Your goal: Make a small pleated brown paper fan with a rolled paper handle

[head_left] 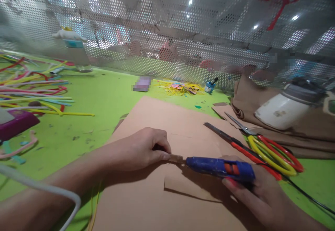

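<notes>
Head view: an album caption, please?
Right hand points a blue glue gun at the brown strip the left hand pinches.

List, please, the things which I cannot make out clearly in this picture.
In the head view:
Brown strip: left end hidden by the left hand.
Blue glue gun: handle mostly hidden by the right hand.
Purple object: cut off by the left edge.
Lilac object: details blurred by pixelation.
</notes>
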{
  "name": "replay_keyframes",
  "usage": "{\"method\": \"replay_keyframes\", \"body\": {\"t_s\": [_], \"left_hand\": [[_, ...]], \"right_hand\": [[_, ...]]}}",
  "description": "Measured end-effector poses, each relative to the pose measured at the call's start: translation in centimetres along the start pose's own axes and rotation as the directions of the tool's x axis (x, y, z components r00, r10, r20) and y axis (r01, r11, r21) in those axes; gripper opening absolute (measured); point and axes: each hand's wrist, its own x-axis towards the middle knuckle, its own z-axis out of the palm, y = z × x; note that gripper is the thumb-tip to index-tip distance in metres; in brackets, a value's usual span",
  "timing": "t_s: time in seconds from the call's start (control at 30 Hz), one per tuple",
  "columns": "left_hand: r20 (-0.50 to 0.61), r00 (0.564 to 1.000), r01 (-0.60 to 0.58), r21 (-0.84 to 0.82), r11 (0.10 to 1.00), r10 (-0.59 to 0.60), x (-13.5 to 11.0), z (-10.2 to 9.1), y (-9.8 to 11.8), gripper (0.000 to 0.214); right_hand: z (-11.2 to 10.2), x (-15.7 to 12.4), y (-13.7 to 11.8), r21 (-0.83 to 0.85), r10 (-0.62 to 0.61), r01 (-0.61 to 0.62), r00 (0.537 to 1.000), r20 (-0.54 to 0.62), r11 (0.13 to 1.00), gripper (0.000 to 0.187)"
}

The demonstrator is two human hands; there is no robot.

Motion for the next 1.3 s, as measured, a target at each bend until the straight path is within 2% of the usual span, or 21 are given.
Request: {"method": "replay_keyframes", "body": {"t_s": [0.2,0.37,0.53,0.7,0.9,1.1,1.3], "left_hand": [[-0.011,1.0,-0.003,0.016,1.0,0.003,-0.1,0.2,0.0,0.016],[-0.01,1.0,-0.002,0.029,1.0,0.002,-0.1,0.2,0.0,0.016],[-0.007,1.0,-0.008,0.052,0.999,0.009,0.0,0.1,0.2,0.015],[-0.005,1.0,0.0,0.054,0.999,0.0,-0.1,0.0,0.2,0.014],[0.004,1.0,0.016,0.053,0.998,-0.017,-0.1,-0.1,0.5,0.015],[-0.009,0.999,0.034,0.062,0.997,-0.034,-0.2,-0.1,0.7,0.014],[-0.004,0.999,0.052,0.043,0.998,-0.052,-0.2,0.0,0.6,0.013]], "right_hand": [[0.0,0.0,-0.2,0.115,0.084,-0.082,0.996,-0.012,0.99,0.026],[0.2,0.5,-0.6,0.107,0.109,-0.103,0.993,-0.054,0.989,0.027],[-0.2,0.9,-0.4,0.066,0.118,-0.119,0.993,0.01,0.991,0.03],[-0.6,0.9,-0.2,0.048,0.273,-0.272,0.962,0.0,0.961,0.044],[-0.6,0.4,0.9,0.115,0.373,-0.383,0.922,0.098,0.917,0.049],[-0.2,0.9,0.5,0.125,0.379,-0.381,0.925,0.041,0.916,0.049],[-0.7,0.7,1.4,0.061,0.418,-0.431,0.895,0.155,0.9,0.054]]}}
